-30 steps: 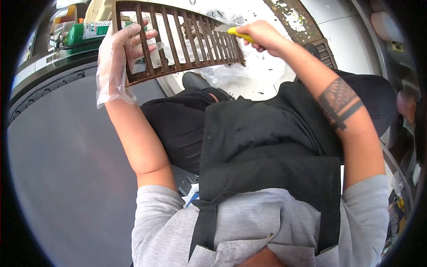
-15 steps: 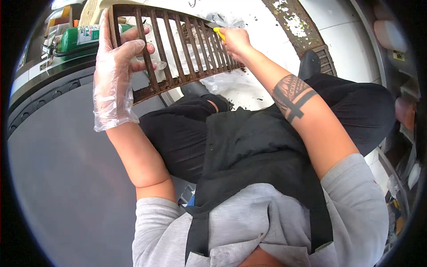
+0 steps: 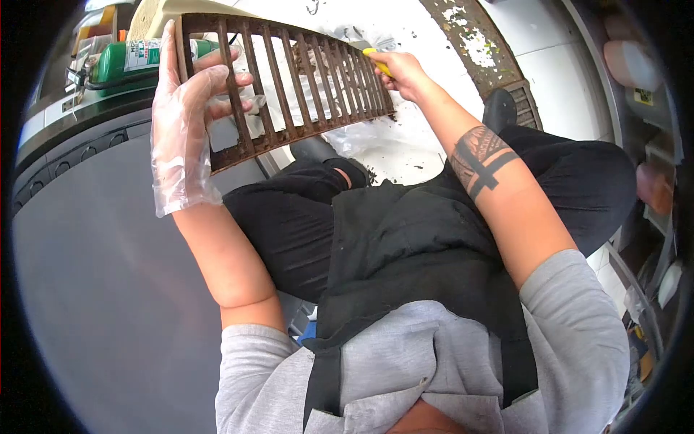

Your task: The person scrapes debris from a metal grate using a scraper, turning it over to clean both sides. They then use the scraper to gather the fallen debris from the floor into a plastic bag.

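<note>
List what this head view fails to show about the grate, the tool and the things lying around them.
1. Yellow-handled tool, head view: most of the handle is inside the right hand, and the working end is too small to make out against the bars of the grate.
2. Green canister: the label print is too small to read, and one end is covered by the left hand and the grate.
3. Floor grille: partly hidden behind a black shoe.

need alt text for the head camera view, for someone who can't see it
A person holds a rusty metal grate over their lap, the left hand in a clear plastic glove gripping its left end. The bare right hand holds a yellow-handled tool against the bars at the other end. A green canister lies beyond.
</note>
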`<state>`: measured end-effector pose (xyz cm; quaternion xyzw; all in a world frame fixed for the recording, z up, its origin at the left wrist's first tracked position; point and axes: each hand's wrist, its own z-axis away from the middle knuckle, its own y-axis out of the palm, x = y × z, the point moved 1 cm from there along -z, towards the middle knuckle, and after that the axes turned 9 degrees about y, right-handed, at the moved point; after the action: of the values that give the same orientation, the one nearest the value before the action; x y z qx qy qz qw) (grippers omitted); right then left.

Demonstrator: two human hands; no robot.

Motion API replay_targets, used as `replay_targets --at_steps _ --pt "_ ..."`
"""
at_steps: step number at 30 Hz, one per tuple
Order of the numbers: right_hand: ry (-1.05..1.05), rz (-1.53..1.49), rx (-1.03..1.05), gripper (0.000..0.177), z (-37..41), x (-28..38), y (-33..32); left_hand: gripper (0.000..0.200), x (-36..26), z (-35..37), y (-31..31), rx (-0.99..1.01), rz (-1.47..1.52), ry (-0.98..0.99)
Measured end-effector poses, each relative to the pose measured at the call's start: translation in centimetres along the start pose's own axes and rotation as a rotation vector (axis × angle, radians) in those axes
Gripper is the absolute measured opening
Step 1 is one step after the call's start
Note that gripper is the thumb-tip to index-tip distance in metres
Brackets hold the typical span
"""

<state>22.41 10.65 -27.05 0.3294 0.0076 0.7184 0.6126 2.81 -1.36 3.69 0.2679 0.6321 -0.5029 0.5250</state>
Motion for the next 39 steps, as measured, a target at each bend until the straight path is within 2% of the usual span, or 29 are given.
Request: replay_targets --at_steps 3,7,9,10,12,13,14,16,17,18,19,20,21,22,24,25,26,28,29,30,31,32,33,35,36,39 --pt "-0.024 0.187 -0.129 0.016 -0.5 0.0 -1.0 0.091 -0.1 0.0 -0.1 0.010 0.006 0.013" --pt "0.021 0.324 -0.162 0.019 0.4 0.3 -3.1 0.091 -0.1 0.0 0.0 -0.049 0.035 0.020" --pt "0.052 0.540 -0.181 0.023 1.1 1.0 -5.0 0.074 0.0 0.0 -0.2 -0.042 0.061 -0.022" --pt "0.047 0.635 -0.193 0.027 1.5 1.8 -6.0 0.074 0.4 -0.2 -0.4 -0.045 0.068 -0.023" --pt "0.019 0.767 -0.261 0.026 3.1 4.1 -8.0 0.064 1.4 -0.5 -0.7 -0.051 0.383 -0.118" --pt "-0.008 0.810 -0.288 0.026 3.9 5.5 -8.8 0.048 1.6 -0.7 -0.7 -0.011 0.442 -0.103" --pt "-0.036 0.853 -0.313 0.026 4.8 6.9 -9.7 0.048 1.8 -1.0 -0.8 -0.014 0.451 -0.098" --pt "-0.066 0.972 -0.279 0.025 7.5 10.2 -10.8 0.044 2.5 -1.7 -1.0 0.101 0.627 -0.134" --pt "-0.106 1.072 -0.325 0.025 9.9 11.7 -10.2 0.041 2.7 -2.0 -1.1 0.210 0.742 -0.097" --pt "-0.148 1.168 -0.370 0.025 12.5 13.0 -9.5 0.043 2.4 -2.0 -0.7 0.173 0.724 -0.118" --pt "-0.160 1.161 -0.370 0.025 14.2 14.2 -9.7 0.038 2.6 -2.5 -0.6 0.197 0.730 -0.129" --pt "-0.235 1.300 -0.370 0.025 16.0 15.3 -10.0 0.032 2.7 -2.7 -0.7 0.227 0.733 -0.140" --pt "-0.315 1.432 -0.374 0.027 17.7 16.2 -10.0 0.033 1.9 -2.1 0.1 0.080 0.674 -0.173" --pt "-0.338 1.406 -0.389 0.027 19.5 16.8 -10.2 0.053 0.5 -1.4 0.5 0.145 0.621 -0.159" --pt "-0.513 1.462 -0.321 0.032 23.0 17.6 -11.0 0.055 -3.0 1.5 2.0 0.018 0.451 -0.117" --pt "-0.517 1.403 -0.304 0.033 24.5 17.7 -11.3 0.057 -3.9 2.1 2.0 0.071 0.538 -0.076" --pt "-0.523 1.327 -0.370 0.030 25.9 17.7 -11.1 0.059 -5.2 2.3 1.3 0.085 0.564 -0.102" --pt "-0.623 1.511 -0.432 0.035 30.6 17.9 -9.9 0.063 -8.9 3.4 -0.2 0.129 0.510 -0.094" --pt "-0.633 1.492 -0.434 0.035 30.4 17.9 -10.3 0.064 -10.9 4.3 -0.8 0.143 0.509 -0.078" --pt "-0.617 1.607 -0.463 0.036 29.4 18.0 -10.8 0.066 -12.8 5.1 -1.5 0.156 0.507 -0.060" --pt "-0.600 1.720 -0.491 0.036 30.1 18.1 -9.7 0.055 -14.4 5.5 -2.1 0.241 0.565 -0.048" --pt "-0.399 1.659 -0.546 0.039 30.9 17.8 -8.8 0.058 -15.9 5.9 -2.9 0.238 0.553 -0.036" --pt "-0.739 1.667 -0.381 0.027 24.6 16.5 -11.7 0.060 -16.7 6.9 -3.6 0.201 0.507 -0.013" --pt "-0.626 1.721 -0.345 0.023 23.8 14.7 -8.6 0.066 -18.5 7.1 -4.4 0.182 0.442 -0.005" --pt "-0.697 1.713 -0.326 0.021 23.7 13.3 -7.3 0.070 -18.6 6.9 -4.9 0.246 0.439 -0.011" --pt "-0.629 1.621 -0.247 0.023 17.1 7.6 -4.5 0.072 -18.2 7.1 -4.3 0.218 0.408 -0.041"
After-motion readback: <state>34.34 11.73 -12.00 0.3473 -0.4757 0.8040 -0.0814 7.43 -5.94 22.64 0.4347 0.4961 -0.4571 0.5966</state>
